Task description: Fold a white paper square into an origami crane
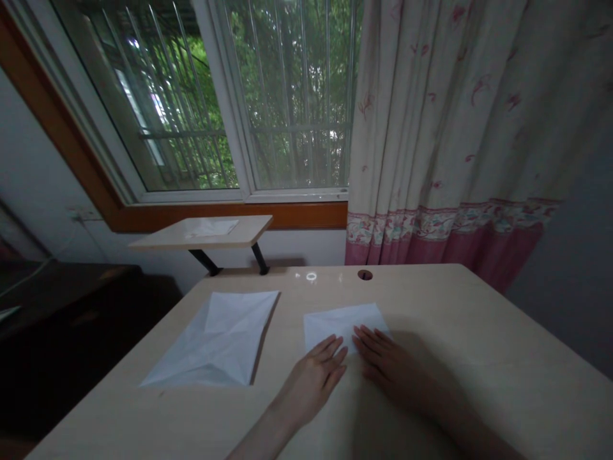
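A smaller white sheet of paper [342, 317] lies on the desk in front of me, with a faint crease across it. My left hand [313, 370] rests on its near left part, fingers stretched out. On the near right part lies my right hand [390, 364], flat with fingers extended. Both hands cover the near edge of the paper, so that edge is partly hidden. To the left, apart from my hands, a larger white sheet [223, 338] shows crossing fold lines and slightly raised edges.
A pale wooden desk [479, 358] carries both sheets. At its back left stands a small raised shelf [163, 236] with another white paper [213, 227] on it. A round cable hole [364, 275] sits near the back edge. Behind are a barred window and a floral curtain [431, 128].
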`<state>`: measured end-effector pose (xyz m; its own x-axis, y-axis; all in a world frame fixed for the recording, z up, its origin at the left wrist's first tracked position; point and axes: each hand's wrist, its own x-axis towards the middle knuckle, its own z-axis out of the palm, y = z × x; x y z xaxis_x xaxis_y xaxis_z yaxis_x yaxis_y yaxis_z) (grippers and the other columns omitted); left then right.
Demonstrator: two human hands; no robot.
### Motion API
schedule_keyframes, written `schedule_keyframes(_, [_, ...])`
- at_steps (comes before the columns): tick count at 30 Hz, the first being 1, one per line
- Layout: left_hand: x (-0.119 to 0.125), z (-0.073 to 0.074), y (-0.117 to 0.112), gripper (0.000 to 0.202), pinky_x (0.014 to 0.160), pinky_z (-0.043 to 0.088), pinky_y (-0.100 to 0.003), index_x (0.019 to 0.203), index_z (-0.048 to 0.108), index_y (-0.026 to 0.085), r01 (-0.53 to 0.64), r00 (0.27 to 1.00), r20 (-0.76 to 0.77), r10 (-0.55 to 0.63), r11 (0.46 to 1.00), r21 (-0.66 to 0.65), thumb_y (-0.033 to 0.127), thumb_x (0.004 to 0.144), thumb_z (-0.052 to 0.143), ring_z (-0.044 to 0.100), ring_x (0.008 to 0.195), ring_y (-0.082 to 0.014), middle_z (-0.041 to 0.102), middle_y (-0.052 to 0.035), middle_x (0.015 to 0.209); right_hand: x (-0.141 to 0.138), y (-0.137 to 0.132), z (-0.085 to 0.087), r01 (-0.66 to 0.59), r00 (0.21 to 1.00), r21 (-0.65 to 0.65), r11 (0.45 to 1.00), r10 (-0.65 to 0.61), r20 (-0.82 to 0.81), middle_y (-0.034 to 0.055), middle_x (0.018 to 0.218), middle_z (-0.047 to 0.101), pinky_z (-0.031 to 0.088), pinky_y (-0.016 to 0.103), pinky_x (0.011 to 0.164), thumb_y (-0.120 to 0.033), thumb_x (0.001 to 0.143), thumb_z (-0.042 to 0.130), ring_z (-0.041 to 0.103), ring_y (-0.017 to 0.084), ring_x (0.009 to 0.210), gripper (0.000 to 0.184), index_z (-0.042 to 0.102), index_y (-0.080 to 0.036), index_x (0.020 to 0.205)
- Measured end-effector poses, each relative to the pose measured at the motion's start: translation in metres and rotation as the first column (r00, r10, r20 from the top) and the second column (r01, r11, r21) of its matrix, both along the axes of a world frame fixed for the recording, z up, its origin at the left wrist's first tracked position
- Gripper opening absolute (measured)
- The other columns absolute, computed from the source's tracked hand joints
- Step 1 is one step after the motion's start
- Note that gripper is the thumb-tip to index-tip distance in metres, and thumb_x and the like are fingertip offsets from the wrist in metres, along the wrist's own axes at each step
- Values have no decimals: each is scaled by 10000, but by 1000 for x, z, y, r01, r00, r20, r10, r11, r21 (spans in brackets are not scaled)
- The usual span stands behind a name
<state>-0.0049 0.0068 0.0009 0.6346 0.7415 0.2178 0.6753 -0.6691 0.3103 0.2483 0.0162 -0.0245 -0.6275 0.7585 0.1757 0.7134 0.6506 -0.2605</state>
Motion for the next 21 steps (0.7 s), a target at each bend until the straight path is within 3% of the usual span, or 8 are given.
schedule_keyframes(4, [-2, -7, 3, 392, 1166, 321, -553, 1402, 498, 319, -15, 1000, -10, 14, 1000, -10, 386, 1027, 406, 355, 1424, -249, 407, -14, 1517, 0, 1, -4, 48, 999, 22, 999, -47, -22, 38, 1561, 308, 296, 454, 1184, -320, 1015, 424, 293, 223, 1444, 494, 327, -294, 1498])
schedule_keyframes(6, [-2, -10, 4, 387, 1152, 325, -580, 1392, 506, 345, -45, 999, -5, 45, 999, -12, 407, 1024, 406, 332, 1431, -275, 379, -26, 1531, 1, 2, -7, 81, 997, 30, 996, -80, -12, 38, 1564, 303, 303, 480, 1176, -326, 1016, 418, 274, 244, 1450, 478, 348, -310, 1489])
schedule_keyframes(12, [1, -13, 5, 352, 1130, 386, -533, 1336, 578, 344, -153, 988, -5, 153, 988, 14, 358, 1007, 454, 374, 1408, -291, 411, -61, 1513, -3, 10, -15, 219, 976, 73, 973, -218, -18, 86, 1556, 336, 295, 524, 1165, -348, 1009, 415, 258, 281, 1456, 484, 383, -269, 1486])
schedule_keyframes(17, [-2, -12, 13, 388, 1110, 440, -471, 1352, 570, 276, -177, 983, 50, 176, 984, 22, 234, 970, 513, 498, 1335, -245, 522, -49, 1445, -9, 11, -14, 267, 963, 87, 960, -269, 7, 137, 1540, 367, 304, 490, 1160, -337, 1003, 399, 287, 285, 1449, 496, 417, -190, 1477])
schedule_keyframes(21, [-8, -2, 26, 413, 1059, 469, -481, 1313, 605, 287, -132, 988, 82, 134, 991, -24, 172, 919, 569, 554, 1236, -253, 568, -34, 1405, -14, 14, -9, 315, 946, 115, 942, -321, 41, 114, 1522, 418, 353, 480, 1113, -319, 987, 411, 360, 284, 1417, 476, 457, -240, 1454])
